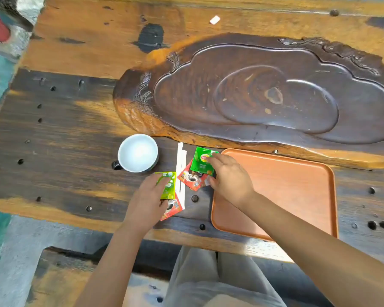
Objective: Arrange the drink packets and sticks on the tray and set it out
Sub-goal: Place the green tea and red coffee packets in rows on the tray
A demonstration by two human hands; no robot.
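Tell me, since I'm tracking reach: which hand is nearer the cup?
Left. The left hand rests on packets just below and right of the cup. The right hand is farther right, past the white sticks, at the tray edge.

View: we have one head camera only.
Facing: we look forward and steeply down at the surface (53, 134).
Nearness: close, our forearms entering from the bottom edge.
Lens: wide, edges curved.
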